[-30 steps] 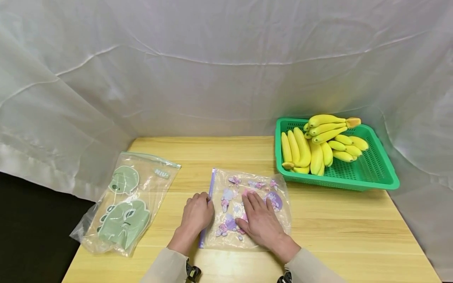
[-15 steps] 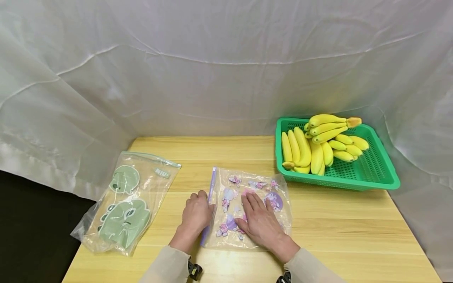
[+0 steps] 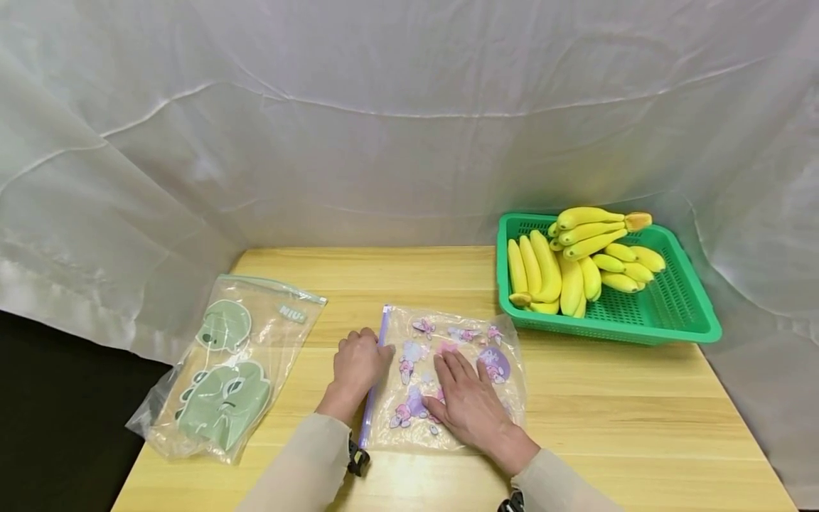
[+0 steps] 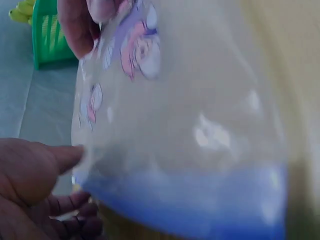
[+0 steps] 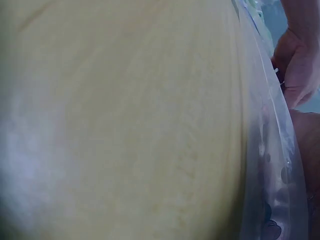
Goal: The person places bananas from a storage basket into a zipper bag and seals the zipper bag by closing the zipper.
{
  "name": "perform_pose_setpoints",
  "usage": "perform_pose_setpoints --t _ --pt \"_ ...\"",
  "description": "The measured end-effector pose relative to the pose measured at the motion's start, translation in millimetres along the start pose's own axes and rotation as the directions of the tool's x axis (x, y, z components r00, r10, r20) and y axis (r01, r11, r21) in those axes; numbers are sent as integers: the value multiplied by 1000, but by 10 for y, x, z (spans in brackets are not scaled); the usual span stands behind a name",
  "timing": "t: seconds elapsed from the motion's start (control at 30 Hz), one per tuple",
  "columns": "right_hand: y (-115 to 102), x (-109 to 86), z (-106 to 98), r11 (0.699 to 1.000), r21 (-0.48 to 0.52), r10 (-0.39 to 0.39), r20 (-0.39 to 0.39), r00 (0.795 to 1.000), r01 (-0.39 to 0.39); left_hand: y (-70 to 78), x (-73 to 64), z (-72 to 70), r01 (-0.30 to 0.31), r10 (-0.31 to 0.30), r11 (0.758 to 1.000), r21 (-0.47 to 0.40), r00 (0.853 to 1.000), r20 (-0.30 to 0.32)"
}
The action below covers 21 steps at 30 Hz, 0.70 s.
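Along the purple edge (image 3: 367, 428) of the middle bag (image 3: 425, 373), can't tell if the left hand's (image 3: 358, 364) fingers pinch; right hand's (image 3: 472, 409) fingers lie straight on top, wide surface (image 3: 627, 412) off right.

The left hand (image 3: 360, 361) is held with thumb (image 4: 65, 157) extended and fingers (image 4: 70, 227) loosely curled; the right hand (image 3: 472, 405) is laid palm down, fingers straight; both forearms (image 3: 303, 459) are sleeved.

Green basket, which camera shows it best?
The head view: nearly the whole rim of the green basket shows, with bananas inside. The left wrist view catches only part of it, at upper left; the right wrist view doesn't show it.
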State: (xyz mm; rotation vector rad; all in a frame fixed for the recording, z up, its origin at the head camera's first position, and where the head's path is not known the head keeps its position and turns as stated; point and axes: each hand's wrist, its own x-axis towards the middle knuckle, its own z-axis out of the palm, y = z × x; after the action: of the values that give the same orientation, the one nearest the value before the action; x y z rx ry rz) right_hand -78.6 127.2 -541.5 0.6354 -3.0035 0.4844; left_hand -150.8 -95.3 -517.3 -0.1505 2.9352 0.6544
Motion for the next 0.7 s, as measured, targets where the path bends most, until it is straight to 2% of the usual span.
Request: perform_pose_setpoints --t 0.13,0.27,0.47,0.53,0.7 --pt "-4 13 6 1000 1 -7 -5 1000 7 55 -21 5 -12 11 1000 18 999 41" --pt "-2 29 -8 1000 -12 -13 -7 1000 13 76 -45 -56 -56 61 993 -101 997 39" --pt "-28 50 -72 1000 9 -10 -33 999 11 152 -84 -299 -122 145 952 -280 988 62" --pt "-69 60 -125 999 43 -20 -74 997 23 208 -125 -396 -136 159 940 -313 986 50" --pt "-261 128 -361 982 172 -45 -212 976 83 389 -300 -678 -212 209 920 -329 977 -43"
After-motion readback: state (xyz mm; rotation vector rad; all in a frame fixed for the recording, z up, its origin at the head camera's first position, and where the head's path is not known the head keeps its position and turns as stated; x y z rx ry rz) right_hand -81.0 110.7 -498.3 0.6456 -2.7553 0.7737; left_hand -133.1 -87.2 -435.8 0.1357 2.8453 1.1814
